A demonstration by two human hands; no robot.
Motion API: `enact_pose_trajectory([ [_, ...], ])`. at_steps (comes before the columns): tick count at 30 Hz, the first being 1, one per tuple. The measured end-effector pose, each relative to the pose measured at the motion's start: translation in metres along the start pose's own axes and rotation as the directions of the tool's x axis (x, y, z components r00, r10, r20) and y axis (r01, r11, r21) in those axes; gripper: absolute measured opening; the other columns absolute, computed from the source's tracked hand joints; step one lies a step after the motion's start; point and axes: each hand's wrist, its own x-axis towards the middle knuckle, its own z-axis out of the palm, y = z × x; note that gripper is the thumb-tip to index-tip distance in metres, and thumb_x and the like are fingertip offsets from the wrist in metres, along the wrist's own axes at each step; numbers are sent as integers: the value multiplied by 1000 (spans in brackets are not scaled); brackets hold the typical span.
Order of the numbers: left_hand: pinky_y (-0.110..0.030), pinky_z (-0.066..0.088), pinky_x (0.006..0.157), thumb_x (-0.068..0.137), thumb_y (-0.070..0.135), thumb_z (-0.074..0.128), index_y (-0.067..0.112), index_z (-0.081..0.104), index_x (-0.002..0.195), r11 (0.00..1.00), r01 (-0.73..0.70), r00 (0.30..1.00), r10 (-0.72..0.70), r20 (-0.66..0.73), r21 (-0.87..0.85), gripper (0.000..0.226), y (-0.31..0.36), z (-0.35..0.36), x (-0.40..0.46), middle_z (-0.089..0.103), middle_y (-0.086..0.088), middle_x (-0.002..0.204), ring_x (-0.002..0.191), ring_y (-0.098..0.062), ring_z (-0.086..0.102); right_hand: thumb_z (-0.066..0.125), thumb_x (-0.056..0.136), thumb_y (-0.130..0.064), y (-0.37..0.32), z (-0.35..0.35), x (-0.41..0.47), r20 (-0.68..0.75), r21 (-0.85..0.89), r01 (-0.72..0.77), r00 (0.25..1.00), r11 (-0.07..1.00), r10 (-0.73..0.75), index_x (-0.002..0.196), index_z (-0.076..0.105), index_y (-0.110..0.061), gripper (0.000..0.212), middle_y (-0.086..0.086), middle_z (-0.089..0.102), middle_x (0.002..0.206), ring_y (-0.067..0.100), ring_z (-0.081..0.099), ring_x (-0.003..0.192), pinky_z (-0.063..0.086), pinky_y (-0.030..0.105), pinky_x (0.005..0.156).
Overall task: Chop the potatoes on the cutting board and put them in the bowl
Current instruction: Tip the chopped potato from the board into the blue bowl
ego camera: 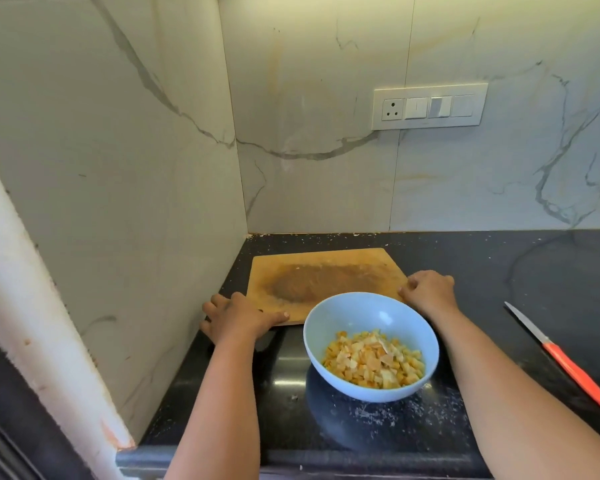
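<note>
My left hand [238, 317] gripped the board's [323, 271] near-left corner and my right hand [430, 289] curled over its right edge, likely to shift it, since no potato lay on it. The potatoes [374, 362] filled the bowl [340, 323] between my forearms; the knife [565, 362] lay beyond my right arm. My fingertips under the board were hidden.

Home kitchen, dark stone counter [499, 271], marble-look wall tiles [326, 81], switch panel [429, 106]

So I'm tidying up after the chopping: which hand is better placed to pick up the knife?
Probably the right hand: the knife lies on its side of the bowl; the left hand grips the cutting board's far corner.
</note>
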Motion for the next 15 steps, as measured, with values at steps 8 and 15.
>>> enact_pose_trajectory([
  [8,-48,29,105,101,31,45,19,62,115,866,-417,862,282,-421,-275,25,18,7,-25,52,-4,131,125,-29,34,45,94,5,21,-63,-65,-437,180,219,891,959,-122,115,69,-4,33,17,59,124,34,53,115,37,25,94],
  [15,-37,50,89,98,22,55,30,67,97,472,-475,880,261,-396,-743,15,6,37,-86,65,15,105,110,-14,56,47,98,-5,67,-72,-120,11,-227,176,984,958,-179,113,66,-3,25,16,61,121,33,54,114,39,31,90],
])
